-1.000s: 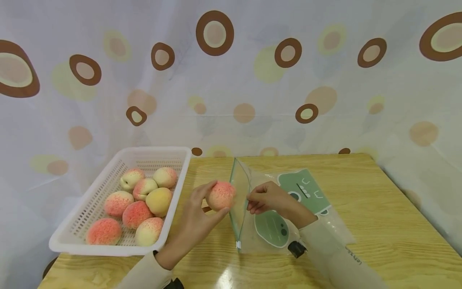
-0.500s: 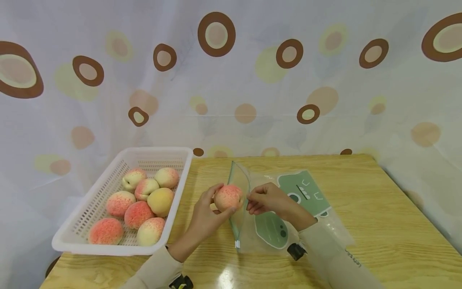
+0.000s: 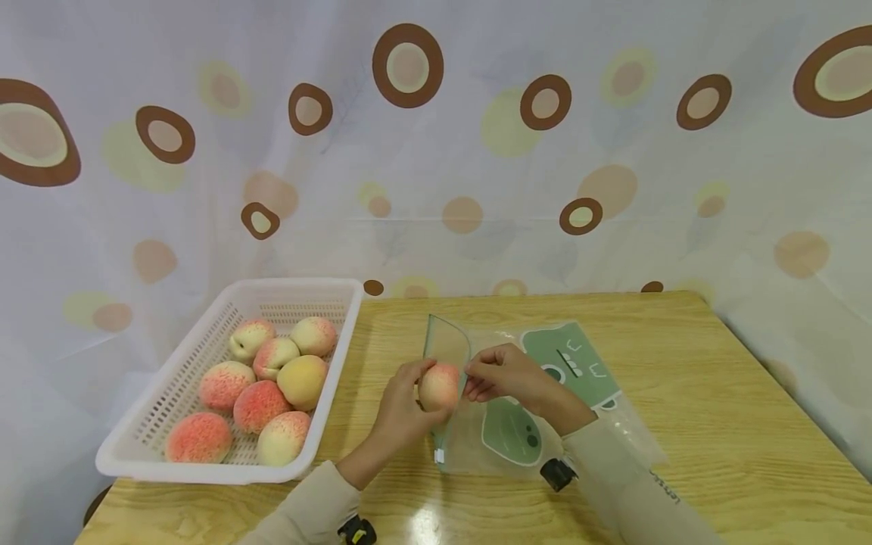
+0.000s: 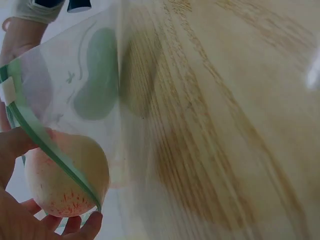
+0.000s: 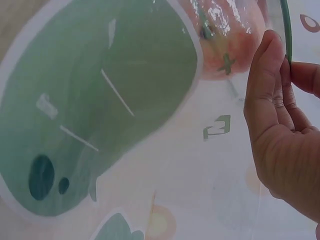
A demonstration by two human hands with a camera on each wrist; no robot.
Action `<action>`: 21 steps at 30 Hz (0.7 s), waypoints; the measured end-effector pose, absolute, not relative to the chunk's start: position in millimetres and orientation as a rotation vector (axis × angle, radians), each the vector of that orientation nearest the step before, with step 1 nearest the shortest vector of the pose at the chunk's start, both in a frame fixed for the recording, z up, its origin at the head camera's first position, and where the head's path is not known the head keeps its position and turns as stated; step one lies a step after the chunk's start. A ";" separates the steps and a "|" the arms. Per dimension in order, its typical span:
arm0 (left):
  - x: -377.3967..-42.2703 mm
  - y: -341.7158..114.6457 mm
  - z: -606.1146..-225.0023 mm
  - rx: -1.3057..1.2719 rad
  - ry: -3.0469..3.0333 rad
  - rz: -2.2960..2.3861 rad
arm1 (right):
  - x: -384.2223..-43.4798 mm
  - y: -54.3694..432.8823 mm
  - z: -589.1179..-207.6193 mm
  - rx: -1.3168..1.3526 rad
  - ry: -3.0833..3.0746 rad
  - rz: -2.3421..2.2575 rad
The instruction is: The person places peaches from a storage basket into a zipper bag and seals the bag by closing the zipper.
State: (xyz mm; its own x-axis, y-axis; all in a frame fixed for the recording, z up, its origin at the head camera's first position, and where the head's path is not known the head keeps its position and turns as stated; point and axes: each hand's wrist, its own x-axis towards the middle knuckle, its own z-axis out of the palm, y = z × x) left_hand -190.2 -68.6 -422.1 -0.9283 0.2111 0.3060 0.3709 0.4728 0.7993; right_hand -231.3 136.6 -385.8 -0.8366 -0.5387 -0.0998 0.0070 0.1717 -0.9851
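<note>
A pink and cream peach (image 3: 439,386) is gripped by my left hand (image 3: 398,412), with its front part inside the mouth of a clear slider zip bag (image 3: 466,450). In the left wrist view, the bag's green zip edge (image 4: 52,147) crosses over the peach, and thumb and fingers curl around the fruit. My right hand (image 3: 507,378) pinches the other edge of the opening between thumb and fingers, keeping the mouth apart. Through the printed plastic, the right wrist view shows the peach (image 5: 232,45). The white slider (image 3: 439,456) sits at the near end of the zip.
A white plastic basket (image 3: 334,397) with several peaches and one yellow fruit (image 3: 303,381) stands on the left of the wooden table (image 3: 715,424). The bag's green cartoon print (image 3: 572,363) lies toward the right. A patterned curtain (image 3: 409,166) hangs behind.
My left hand has moved right, bringing the peach from outside the bag into its mouth. The bag's opening has shifted slightly left at its zip edge; the right hand keeps its pinch.
</note>
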 end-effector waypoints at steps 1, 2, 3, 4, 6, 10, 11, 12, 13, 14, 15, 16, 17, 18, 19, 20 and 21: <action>-190.6 -67.7 -423.1 -0.530 -2.552 -1.415 | -231.1 136.1 -385.5 -0.500 2.024 -1.708; -190.9 -66.8 -424.1 -0.548 -2.551 -1.388 | -231.1 135.7 -385.4 -0.496 2.023 -1.709; -191.3 -65.8 -424.5 -0.557 -2.554 -1.360 | -231.1 135.2 -385.4 -0.493 2.023 -1.710; -191.5 -64.9 -425.0 -0.562 -2.556 -1.343 | -231.0 134.7 -385.4 -0.492 2.022 -1.713; -192.2 -63.0 -425.5 -0.565 -2.553 -1.320 | -230.7 134.0 -385.1 -0.491 2.023 -1.715; -193.3 -60.5 -427.0 -0.559 -2.551 -1.260 | -230.1 133.8 -385.5 -0.507 2.024 -1.719; -193.5 -60.1 -427.2 -0.563 -2.552 -1.252 | -230.1 133.9 -385.6 -0.506 2.027 -1.718; -193.6 -59.9 -427.5 -0.571 -2.554 -1.243 | -230.3 134.0 -385.6 -0.504 2.030 -1.716; -193.6 -59.7 -427.7 -0.579 -2.558 -1.240 | -230.5 133.9 -385.7 -0.493 2.031 -1.717; -193.7 -59.4 -427.8 -0.590 -2.556 -1.247 | -230.6 134.2 -385.7 -0.494 2.036 -1.714; -193.7 -59.2 -427.8 -0.600 -2.554 -1.270 | -230.5 134.4 -385.6 -0.494 2.040 -1.712; -193.4 -59.1 -427.6 -0.609 -2.550 -1.300 | -230.5 134.6 -385.4 -0.488 2.041 -1.713; -193.3 -59.1 -427.4 -0.619 -2.541 -1.325 | -230.6 134.9 -385.3 -0.484 2.046 -1.713; -193.3 -58.9 -427.2 -0.622 -2.533 -1.343 | -230.7 135.2 -385.2 -0.481 2.046 -1.714; -193.1 -58.9 -427.0 -0.624 -2.526 -1.369 | -230.7 135.5 -385.2 -0.481 2.045 -1.714; -192.7 -59.1 -426.4 -0.626 -2.520 -1.395 | -230.8 135.9 -385.2 -0.481 2.047 -1.714; -192.3 -59.2 -426.0 -0.625 -2.516 -1.415 | -230.7 136.1 -385.1 -0.479 2.045 -1.716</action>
